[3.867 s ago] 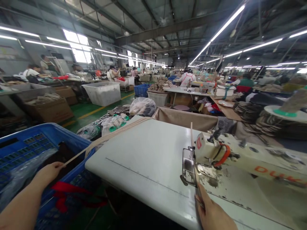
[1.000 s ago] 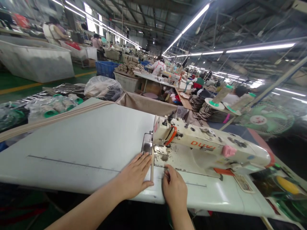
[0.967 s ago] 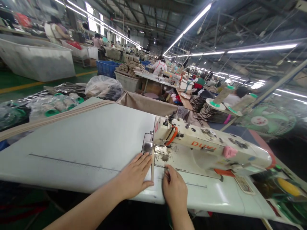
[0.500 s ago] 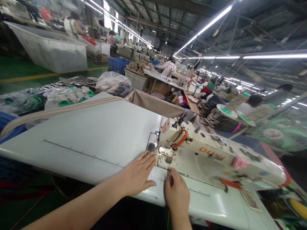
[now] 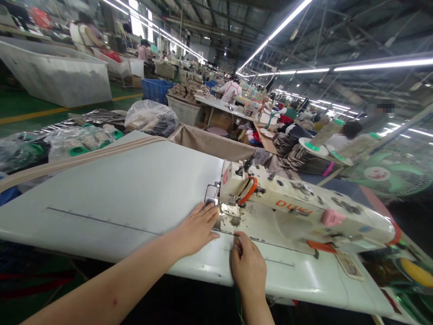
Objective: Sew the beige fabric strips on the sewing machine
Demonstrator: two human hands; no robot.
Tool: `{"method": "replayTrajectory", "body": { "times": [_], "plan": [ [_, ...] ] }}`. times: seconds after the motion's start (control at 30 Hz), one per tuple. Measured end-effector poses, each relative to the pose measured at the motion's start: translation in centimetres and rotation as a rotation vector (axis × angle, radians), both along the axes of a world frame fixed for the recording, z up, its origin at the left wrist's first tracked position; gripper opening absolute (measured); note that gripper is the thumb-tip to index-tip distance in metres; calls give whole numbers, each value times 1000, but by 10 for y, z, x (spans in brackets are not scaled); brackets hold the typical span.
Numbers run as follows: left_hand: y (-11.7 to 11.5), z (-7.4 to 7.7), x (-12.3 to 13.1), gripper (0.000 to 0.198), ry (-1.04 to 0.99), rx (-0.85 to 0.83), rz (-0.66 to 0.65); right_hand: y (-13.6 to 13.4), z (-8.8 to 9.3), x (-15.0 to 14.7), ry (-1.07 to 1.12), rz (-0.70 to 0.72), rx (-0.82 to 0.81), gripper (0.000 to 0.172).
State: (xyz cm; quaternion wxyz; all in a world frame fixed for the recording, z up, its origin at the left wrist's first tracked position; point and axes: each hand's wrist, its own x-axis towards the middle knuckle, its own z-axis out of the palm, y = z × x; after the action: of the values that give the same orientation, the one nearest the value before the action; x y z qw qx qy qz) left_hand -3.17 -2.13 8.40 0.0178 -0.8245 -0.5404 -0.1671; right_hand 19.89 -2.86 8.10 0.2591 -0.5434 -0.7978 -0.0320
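Hands at the needle end of a sewing machine on a white worktable.

Worktable [image 5: 111, 189] fills the middle of the view, a printed ruler line running near its front edge. The cream sewing machine [image 5: 297, 212] lies along the right half of the surface, its head with an orange lever pointing toward the centre. A long beige strap [image 5: 77, 160] stretches along the far left edge toward the back corner. Beyond that edge lie clear plastic bags of green-capped spools [image 5: 81, 140]. The left hand [image 5: 196, 228] lies flat and open on the surface, fingers spread, fingertips touching the small metal plate [image 5: 211, 201] just beside the machine head. The right hand [image 5: 248, 266] rests near the front edge, fingers curled and pinched together at the machine's base; whether it grips anything I cannot tell.
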Motion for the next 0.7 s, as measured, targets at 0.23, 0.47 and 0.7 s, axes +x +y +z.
{"method": "replayTrajectory", "body": {
  "times": [0.23, 0.47, 0.7],
  "plan": [
    [9, 3, -2, 60, -31, -35, 27, -1, 0, -1, -1, -9, 21, 33],
    [14, 1, -5, 61, -61, -67, 13, -1, 3, -2, -4, -11, 16, 32],
    [34, 5, -21, 41, -215, -170, -38, 0, 2, -3, -7, -19, 18, 33]
  ]
}}
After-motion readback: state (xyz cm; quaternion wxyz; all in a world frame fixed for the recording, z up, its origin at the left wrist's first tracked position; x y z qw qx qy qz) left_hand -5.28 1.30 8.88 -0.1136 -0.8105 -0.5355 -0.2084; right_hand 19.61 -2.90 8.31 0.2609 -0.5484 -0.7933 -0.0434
